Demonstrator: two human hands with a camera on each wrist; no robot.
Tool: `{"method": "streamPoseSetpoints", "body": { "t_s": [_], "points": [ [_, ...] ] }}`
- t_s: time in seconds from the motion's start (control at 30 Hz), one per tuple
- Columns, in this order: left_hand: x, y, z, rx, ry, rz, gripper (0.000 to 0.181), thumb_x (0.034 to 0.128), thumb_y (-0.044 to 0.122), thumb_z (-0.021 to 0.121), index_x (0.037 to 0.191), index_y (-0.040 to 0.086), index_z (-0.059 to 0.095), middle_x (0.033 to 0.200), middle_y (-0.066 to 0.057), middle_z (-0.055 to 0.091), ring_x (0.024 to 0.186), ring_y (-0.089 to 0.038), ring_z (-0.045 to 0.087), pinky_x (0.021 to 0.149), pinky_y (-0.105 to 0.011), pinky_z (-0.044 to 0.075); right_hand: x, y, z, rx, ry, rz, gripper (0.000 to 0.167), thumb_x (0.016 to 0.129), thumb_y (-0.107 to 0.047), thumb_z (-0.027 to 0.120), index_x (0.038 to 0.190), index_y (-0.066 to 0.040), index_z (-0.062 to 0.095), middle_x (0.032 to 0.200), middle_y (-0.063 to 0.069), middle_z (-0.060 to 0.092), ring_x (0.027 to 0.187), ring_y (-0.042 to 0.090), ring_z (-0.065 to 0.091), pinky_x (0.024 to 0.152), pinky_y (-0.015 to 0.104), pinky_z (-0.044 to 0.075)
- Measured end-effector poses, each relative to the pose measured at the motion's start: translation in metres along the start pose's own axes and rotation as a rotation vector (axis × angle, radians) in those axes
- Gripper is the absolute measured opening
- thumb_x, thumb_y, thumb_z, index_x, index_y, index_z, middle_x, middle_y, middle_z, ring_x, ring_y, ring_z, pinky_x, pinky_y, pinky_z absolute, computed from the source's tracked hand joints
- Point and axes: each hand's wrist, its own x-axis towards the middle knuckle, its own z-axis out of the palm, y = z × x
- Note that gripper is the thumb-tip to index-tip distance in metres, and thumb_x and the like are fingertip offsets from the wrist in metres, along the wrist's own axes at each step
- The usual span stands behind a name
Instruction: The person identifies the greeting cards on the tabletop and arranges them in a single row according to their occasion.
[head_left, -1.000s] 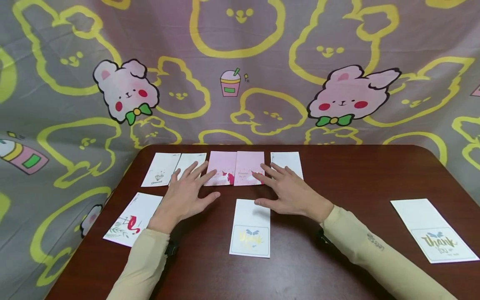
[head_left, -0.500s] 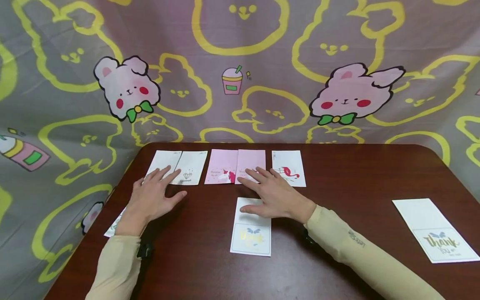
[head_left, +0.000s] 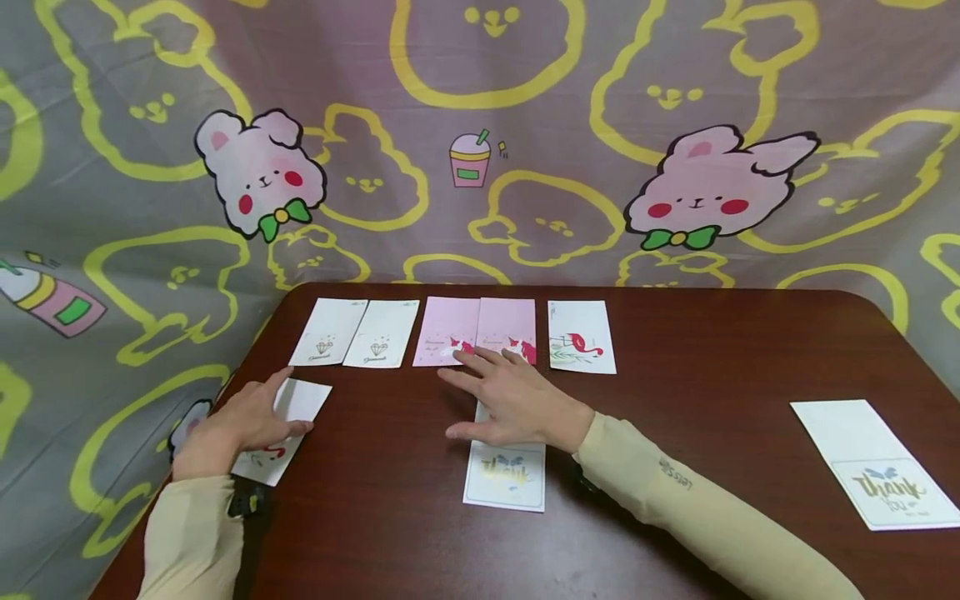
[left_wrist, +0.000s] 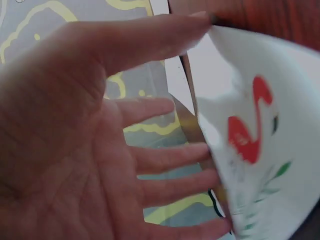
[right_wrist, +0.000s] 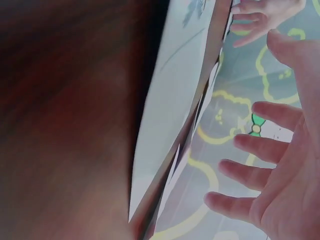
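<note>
My left hand [head_left: 240,427] is at a white flamingo card [head_left: 303,400] on the table's left side, covering part of it. In the left wrist view its thumb tip meets the flamingo card's [left_wrist: 255,125] corner, and the extended fingers reach along its edge. Whether they press on it I cannot tell. My right hand [head_left: 521,404] is spread over the upper half of a white "Thank you" card [head_left: 504,487], its fingertips overlapping two pink unicorn cards [head_left: 448,321]. The right wrist view shows the right hand's [right_wrist: 270,170] fingers apart, holding nothing.
Two white diamond cards [head_left: 382,329] lie side by side at the back left. Right of the pink pair lies a second flamingo card [head_left: 582,333]. Another "Thank you" card [head_left: 873,467] is at the far right of the brown table [head_left: 690,375]. A patterned cloth [head_left: 555,92] hangs behind.
My left hand has moved left and down from the back row to the front-left flamingo card, uncovering the diamond cards. My right hand has shifted left, off the back flamingo card.
</note>
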Motion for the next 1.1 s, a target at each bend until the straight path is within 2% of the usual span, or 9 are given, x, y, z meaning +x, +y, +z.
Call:
{"method": "streamPoseSetpoints", "body": {
  "t_s": [0.13, 0.27, 0.4, 0.53, 0.63, 0.87, 1.0, 1.1],
  "points": [
    [0.001, -0.001, 0.001, 0.0, -0.013, -0.026, 0.107, 0.0825, 0.044, 0.082, 0.155, -0.009, 0.022, 0.139, -0.048, 0.036, 0.121, -0.061, 0.047, 0.098, -0.071, 0.045, 0.005, -0.007, 0.001, 0.006, -0.032, -0.011, 0.077, 0.092, -0.069, 0.057, 0.154, -0.024, 0.047, 0.16, 0.011, 0.045, 0.145, 0.039, 0.045, 0.111, 0.062, 0.042],
    [0.0, 0.005, 0.003, -0.002, 0.061, -0.005, 0.105, 0.0797, 0.041, 0.086, 0.154, -0.003, 0.027, 0.133, -0.045, 0.036, 0.114, -0.059, 0.047, 0.088, -0.071, 0.047, 0.006, -0.01, 0.003, -0.005, -0.047, -0.013, 0.077, 0.092, -0.069, 0.057, 0.154, -0.023, 0.047, 0.16, 0.011, 0.045, 0.144, 0.038, 0.047, 0.11, 0.06, 0.044],
    [-0.001, 0.015, 0.006, -0.014, 0.186, 0.072, 0.094, 0.0783, 0.026, 0.089, 0.152, 0.002, 0.036, 0.129, -0.037, 0.04, 0.111, -0.055, 0.046, 0.08, -0.07, 0.049, 0.006, -0.009, 0.005, -0.01, -0.048, -0.017, 0.077, 0.092, -0.068, 0.058, 0.154, -0.023, 0.047, 0.161, 0.011, 0.045, 0.143, 0.036, 0.048, 0.108, 0.057, 0.047],
    [0.0, 0.029, 0.006, -0.016, 0.291, 0.168, 0.079, 0.0807, 0.005, 0.083, 0.15, 0.005, 0.045, 0.124, -0.031, 0.047, 0.107, -0.047, 0.049, 0.075, -0.059, 0.052, 0.006, -0.008, 0.006, -0.007, -0.043, -0.02, 0.077, 0.093, -0.067, 0.058, 0.154, -0.023, 0.047, 0.16, 0.012, 0.046, 0.142, 0.035, 0.05, 0.108, 0.054, 0.049],
    [-0.001, 0.039, 0.006, 0.003, 0.339, 0.22, 0.071, 0.082, -0.004, 0.078, 0.146, 0.007, 0.051, 0.12, -0.027, 0.052, 0.103, -0.042, 0.051, 0.072, -0.051, 0.052, 0.007, -0.008, 0.006, 0.003, -0.043, -0.02, 0.076, 0.093, -0.066, 0.058, 0.154, -0.022, 0.048, 0.159, 0.012, 0.047, 0.142, 0.035, 0.05, 0.109, 0.053, 0.049],
    [-0.006, 0.055, 0.0, 0.036, 0.36, 0.283, 0.055, 0.086, -0.006, 0.073, 0.136, 0.013, 0.059, 0.113, -0.019, 0.059, 0.097, -0.033, 0.054, 0.07, -0.046, 0.052, 0.009, -0.007, 0.004, 0.017, -0.005, -0.015, 0.072, 0.094, -0.062, 0.061, 0.152, -0.021, 0.05, 0.155, 0.01, 0.052, 0.139, 0.03, 0.054, 0.11, 0.049, 0.049],
    [-0.01, 0.063, -0.004, 0.019, 0.369, 0.327, 0.047, 0.0878, -0.003, 0.073, 0.131, 0.014, 0.064, 0.116, -0.017, 0.064, 0.1, -0.032, 0.059, 0.079, -0.05, 0.055, 0.009, -0.005, 0.003, 0.055, -0.008, -0.019, 0.07, 0.094, -0.059, 0.064, 0.15, -0.02, 0.052, 0.153, 0.01, 0.054, 0.137, 0.03, 0.056, 0.108, 0.047, 0.051],
    [-0.011, 0.069, -0.005, -0.032, 0.377, 0.368, 0.042, 0.0895, -0.003, 0.072, 0.128, 0.014, 0.067, 0.117, -0.015, 0.066, 0.101, -0.03, 0.062, 0.086, -0.052, 0.057, 0.009, -0.004, 0.002, 0.107, -0.03, -0.006, 0.069, 0.094, -0.057, 0.065, 0.15, -0.019, 0.053, 0.153, 0.009, 0.054, 0.136, 0.029, 0.057, 0.107, 0.046, 0.052]
  ]
}}
